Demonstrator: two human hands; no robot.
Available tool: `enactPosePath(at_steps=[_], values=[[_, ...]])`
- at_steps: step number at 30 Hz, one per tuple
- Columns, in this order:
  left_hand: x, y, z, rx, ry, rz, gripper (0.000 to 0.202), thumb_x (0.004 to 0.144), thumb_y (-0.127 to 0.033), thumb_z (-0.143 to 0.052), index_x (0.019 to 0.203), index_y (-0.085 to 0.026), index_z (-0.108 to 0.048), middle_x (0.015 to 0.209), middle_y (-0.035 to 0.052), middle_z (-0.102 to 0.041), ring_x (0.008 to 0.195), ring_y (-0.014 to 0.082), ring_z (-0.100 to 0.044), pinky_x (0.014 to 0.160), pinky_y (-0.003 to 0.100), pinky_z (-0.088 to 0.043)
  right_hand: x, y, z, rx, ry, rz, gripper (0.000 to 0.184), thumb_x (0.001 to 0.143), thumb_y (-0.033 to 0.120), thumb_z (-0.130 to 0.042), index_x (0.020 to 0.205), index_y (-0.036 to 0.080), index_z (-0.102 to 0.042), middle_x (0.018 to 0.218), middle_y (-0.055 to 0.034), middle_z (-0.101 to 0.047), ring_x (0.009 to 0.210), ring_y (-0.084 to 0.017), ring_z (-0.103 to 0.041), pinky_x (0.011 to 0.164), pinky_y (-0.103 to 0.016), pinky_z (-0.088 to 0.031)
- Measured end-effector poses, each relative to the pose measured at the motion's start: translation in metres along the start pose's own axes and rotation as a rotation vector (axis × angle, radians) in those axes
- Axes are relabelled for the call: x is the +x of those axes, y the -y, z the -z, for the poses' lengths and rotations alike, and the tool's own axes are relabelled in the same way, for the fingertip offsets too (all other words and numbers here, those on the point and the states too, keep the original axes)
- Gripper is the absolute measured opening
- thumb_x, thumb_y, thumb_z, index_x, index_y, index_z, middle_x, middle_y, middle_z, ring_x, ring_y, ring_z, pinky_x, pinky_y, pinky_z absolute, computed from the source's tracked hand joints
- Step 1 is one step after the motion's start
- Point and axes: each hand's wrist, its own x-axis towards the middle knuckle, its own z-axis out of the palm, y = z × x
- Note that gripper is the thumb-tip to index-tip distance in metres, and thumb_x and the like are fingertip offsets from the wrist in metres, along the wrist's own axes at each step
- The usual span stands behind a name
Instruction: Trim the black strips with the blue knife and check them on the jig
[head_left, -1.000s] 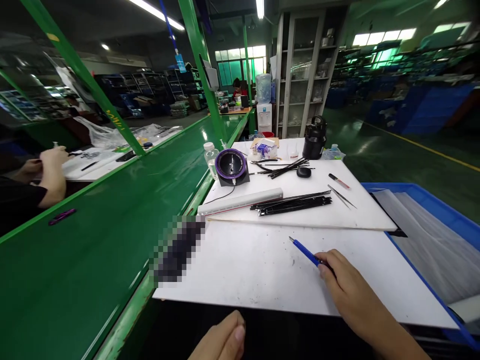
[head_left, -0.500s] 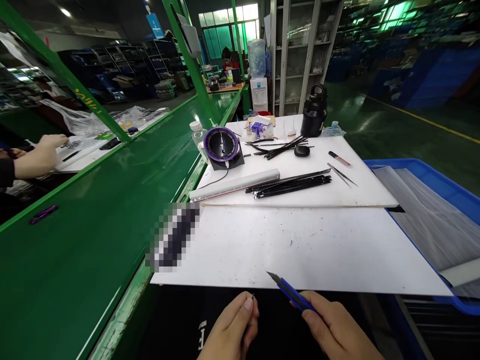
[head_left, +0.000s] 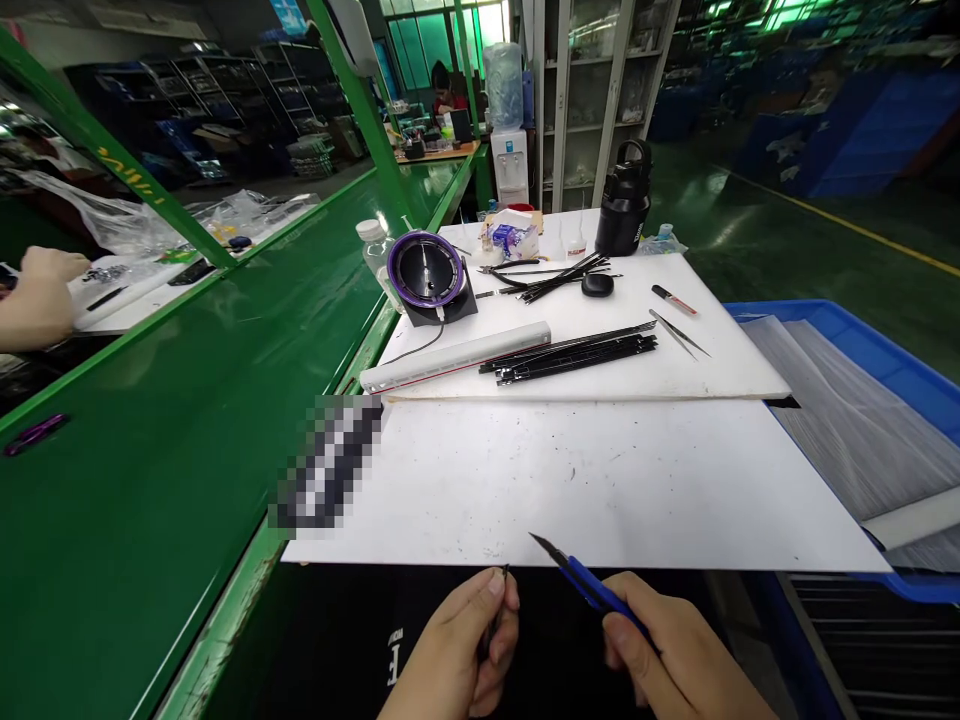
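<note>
My right hand (head_left: pixel 660 640) is wrapped round the handle of a blue utility knife (head_left: pixel 592 585), its dark blade out and pointing up and left. Opposite it, my left hand (head_left: pixel 476 635) pinches a small dark piece (head_left: pixel 505 570) whose tip just shows above thumb and finger; the rest is hidden in the hand. Blade and piece are a short gap apart. Both hands are just in front of the near edge of the white table (head_left: pixel 600 500). On the raised white foam board (head_left: pixel 720 370) lie thin black strips (head_left: pixel 577 358) in a bundle.
A grey-white bar (head_left: pixel 457 358), a purple-rimmed round fan (head_left: pixel 427 270), tweezers (head_left: pixel 679 335), a black oval case (head_left: pixel 598 285) and a black bottle (head_left: pixel 624 205) stand or lie on the board. A blue bin (head_left: pixel 847 330) is at right. Another person's hand (head_left: pixel 45 295) works across the green belt (head_left: pixel 195 430).
The view has shifted slightly, so the table appears a little higher and further left. Both hands keep their grips, and the knife stays close to the left hand.
</note>
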Motion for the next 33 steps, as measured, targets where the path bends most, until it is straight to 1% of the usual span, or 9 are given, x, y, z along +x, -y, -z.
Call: enactPosePath(at_steps=[2, 3, 5, 7, 10, 14, 24, 29, 33], values=[[0.001, 0.001, 0.002, -0.003, 0.025, 0.026, 0.038, 0.085, -0.055, -0.054, 0.082, -0.017, -0.054, 0.055, -0.0068, -0.037, 0.041, 0.0042, -0.016, 0.041, 0.021, -0.007, 0.0, 0.001, 0.0, -0.018, 0.015, -0.013, 0.041, 0.1, 0.046, -0.027, 0.1, 0.018, -0.058, 0.075, -0.0043, -0.066, 0.057, -0.016, -0.059, 0.054, -0.027, -0.042], [0.003, 0.003, 0.003, -0.004, 0.03, 0.028, 0.038, 0.085, -0.055, -0.054, 0.081, -0.017, -0.055, 0.055, -0.0072, -0.036, 0.041, 0.0044, -0.016, 0.04, 0.021, -0.007, 0.001, 0.001, -0.001, -0.045, 0.024, -0.003, 0.041, 0.1, 0.042, -0.027, 0.111, 0.017, -0.057, 0.078, -0.005, -0.067, 0.058, -0.017, -0.06, 0.055, -0.028, -0.042], [0.006, 0.004, 0.004, 0.001, 0.027, 0.023, 0.036, 0.086, -0.053, -0.052, 0.082, -0.017, -0.055, 0.054, -0.0076, -0.034, 0.042, 0.0048, -0.016, 0.04, 0.021, -0.007, 0.004, 0.001, -0.002, -0.138, 0.057, 0.042, 0.044, 0.098, 0.033, -0.028, 0.136, 0.016, -0.045, 0.08, -0.0051, -0.068, 0.061, -0.019, -0.062, 0.056, -0.03, -0.042], [0.01, 0.005, 0.004, 0.005, 0.019, 0.012, 0.034, 0.088, -0.051, -0.051, 0.083, -0.018, -0.054, 0.055, -0.0081, -0.033, 0.042, 0.0051, -0.015, 0.04, 0.021, -0.007, 0.008, 0.0, -0.003, -0.244, 0.108, 0.091, 0.054, 0.094, 0.022, -0.029, 0.148, 0.017, -0.029, 0.079, -0.0045, -0.068, 0.064, -0.02, -0.063, 0.056, -0.03, -0.042], [0.014, 0.003, 0.005, 0.008, 0.03, 0.03, 0.034, 0.087, -0.052, -0.051, 0.083, -0.018, -0.054, 0.055, -0.0084, -0.032, 0.043, 0.0051, -0.016, 0.04, 0.021, -0.008, 0.013, -0.002, -0.005, -0.405, 0.139, 0.127, 0.062, 0.089, 0.013, -0.029, 0.15, 0.018, -0.027, 0.085, -0.0076, -0.068, 0.069, -0.022, -0.063, 0.059, -0.032, -0.043], [0.014, 0.002, 0.004, 0.021, 0.002, 0.05, 0.036, 0.084, -0.054, -0.055, 0.081, -0.018, -0.053, 0.056, -0.0085, -0.032, 0.043, 0.0049, -0.016, 0.04, 0.021, -0.009, 0.015, -0.004, -0.007, -0.556, 0.155, 0.138, 0.067, 0.085, 0.009, -0.034, 0.151, 0.019, -0.025, 0.089, -0.0093, -0.065, 0.068, -0.021, -0.061, 0.06, -0.031, -0.044], [0.012, -0.001, -0.006, 0.028, -0.072, 0.066, 0.039, 0.078, -0.056, -0.06, 0.076, -0.018, -0.052, 0.054, -0.0088, -0.033, 0.042, 0.0039, -0.016, 0.039, 0.02, -0.008, 0.018, 0.0, -0.003, -0.66, 0.191, 0.165, 0.069, 0.084, 0.011, -0.042, 0.151, 0.021, -0.026, 0.086, -0.0071, -0.067, 0.067, -0.02, -0.061, 0.059, -0.029, -0.04], [0.012, -0.002, -0.007, 0.011, -0.086, 0.084, 0.037, 0.076, -0.054, -0.063, 0.075, -0.018, -0.052, 0.054, -0.0087, -0.033, 0.043, 0.0042, -0.017, 0.039, 0.02, -0.008, 0.021, 0.002, 0.001, -0.691, 0.248, 0.143, 0.073, 0.084, 0.012, -0.042, 0.152, 0.024, -0.02, 0.085, -0.0057, -0.067, 0.064, -0.02, -0.061, 0.056, -0.029, -0.037], [0.013, -0.004, -0.007, 0.006, -0.091, 0.082, 0.035, 0.079, -0.051, -0.06, 0.075, -0.018, -0.051, 0.055, -0.0082, -0.034, 0.044, 0.0044, -0.016, 0.04, 0.02, -0.008, 0.022, 0.002, 0.0, -0.778, 0.298, 0.125, 0.076, 0.085, 0.013, -0.042, 0.153, 0.024, -0.011, 0.085, -0.0067, -0.066, 0.065, -0.022, -0.062, 0.053, -0.03, -0.032]])
